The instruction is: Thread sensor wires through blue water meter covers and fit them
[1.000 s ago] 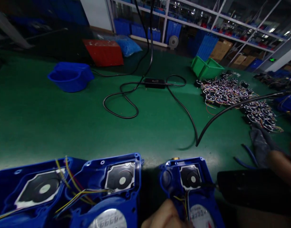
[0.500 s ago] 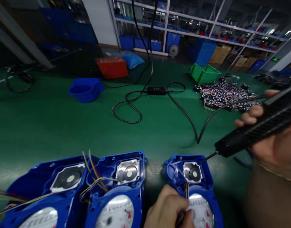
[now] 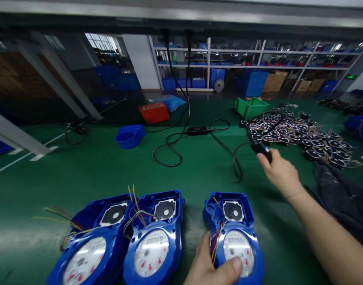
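Note:
Three blue meter housings lie side by side at the near edge of the green table. My left hand (image 3: 212, 265) grips the rightmost meter (image 3: 233, 233), thumb on its white dial beside its coloured wires. The middle meter (image 3: 154, 237) and the left meter (image 3: 92, 245) lie untouched, wires sticking up. My right hand (image 3: 280, 174) is stretched out to the far right, closed on a black corded electric tool (image 3: 261, 148) held low over the table near the pile of small parts.
A pile of small black wired parts (image 3: 300, 132) spreads at the far right next to a green bin (image 3: 251, 107). A black cable with a power adapter (image 3: 197, 130) loops across the middle. A blue bowl (image 3: 129, 136), a red box (image 3: 154, 112) and a dark cloth (image 3: 341, 194) lie around.
My right hand has carried the black tool from above the rightmost meter away to the far right. The view has tilted up. My left hand stays on the rightmost meter.

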`<state>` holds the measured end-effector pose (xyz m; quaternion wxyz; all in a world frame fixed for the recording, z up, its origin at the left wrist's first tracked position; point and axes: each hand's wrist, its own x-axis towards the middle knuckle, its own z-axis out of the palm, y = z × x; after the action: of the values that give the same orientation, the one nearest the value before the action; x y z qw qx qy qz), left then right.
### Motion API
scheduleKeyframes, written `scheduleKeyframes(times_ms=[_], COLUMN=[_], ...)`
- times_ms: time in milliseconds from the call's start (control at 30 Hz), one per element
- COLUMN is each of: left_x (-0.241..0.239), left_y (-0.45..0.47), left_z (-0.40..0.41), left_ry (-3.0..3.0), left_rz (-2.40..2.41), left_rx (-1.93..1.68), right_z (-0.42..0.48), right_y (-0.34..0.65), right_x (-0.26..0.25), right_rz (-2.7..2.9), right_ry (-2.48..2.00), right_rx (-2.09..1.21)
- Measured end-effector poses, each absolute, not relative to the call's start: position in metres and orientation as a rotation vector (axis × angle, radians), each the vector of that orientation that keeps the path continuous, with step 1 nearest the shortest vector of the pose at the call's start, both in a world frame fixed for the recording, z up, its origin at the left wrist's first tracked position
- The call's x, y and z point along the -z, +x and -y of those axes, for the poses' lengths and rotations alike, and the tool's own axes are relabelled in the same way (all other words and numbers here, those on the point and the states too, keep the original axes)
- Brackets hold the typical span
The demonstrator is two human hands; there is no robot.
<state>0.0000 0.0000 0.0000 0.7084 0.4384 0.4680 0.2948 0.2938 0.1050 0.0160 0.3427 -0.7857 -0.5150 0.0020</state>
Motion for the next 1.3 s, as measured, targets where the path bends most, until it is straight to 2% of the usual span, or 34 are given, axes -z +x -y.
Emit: scheduleKeyframes(times_ms=[100, 233, 333, 433, 533, 633, 767, 933, 1100, 1300], left_x=[-0.010, -0.016, -0.023, -0.038, -0.048, -0.044, -0.037, -0.046, -0.057, -0.082], left_y=[0.016, 0.029, 0.032, 0.035, 0.038, 0.041, 0.042, 0.045, 0.052, 0.057], left_z=[-0.006, -0.009, -0.011, -0.019, -0.032, -0.040, -0.037, -0.034, -0.040, -0.049], left_ry=[0.956, 1.157, 1.586, 2.312, 3.039, 3.392, 3.461, 3.431, 3.328, 2.939], left_rz=[-1.023, -1.063, -1.248, -1.457, -1.403, -1.165, -0.939, -0.987, -0.765, -1.100], left_rx=[-0.676, -0.739, -0.818, -0.904, -0.601, -0.183, -0.021, -0.064, -0.029, -0.362], right_z=[-0.110, -0.084, -0.041, 0.002, 0.027, 0.034, 0.033, 0.038, 0.039, 0.041], right_y=[0.283, 0.282, 0.280, 0.275, 0.272, 0.270, 0.270, 0.270, 0.269, 0.269], right_x=[0.023, 0.043, 0.050, 0.062, 0.074, 0.079, 0.077, 0.074, 0.072, 0.072], right_rz=[1.520, 1.671, 1.636, 1.426, 1.151, 1.093, 1.148, 1.195, 1.309, 1.274], right_ry=[-2.020, -1.841, -1.737, -1.660, -1.594, -1.560, -1.526, -1.542, -1.535, -1.577], right_rx=[-0.016, -0.023, -0.074, -0.226, -0.345, -0.430, -0.511, -0.519, -0.546, -0.536])
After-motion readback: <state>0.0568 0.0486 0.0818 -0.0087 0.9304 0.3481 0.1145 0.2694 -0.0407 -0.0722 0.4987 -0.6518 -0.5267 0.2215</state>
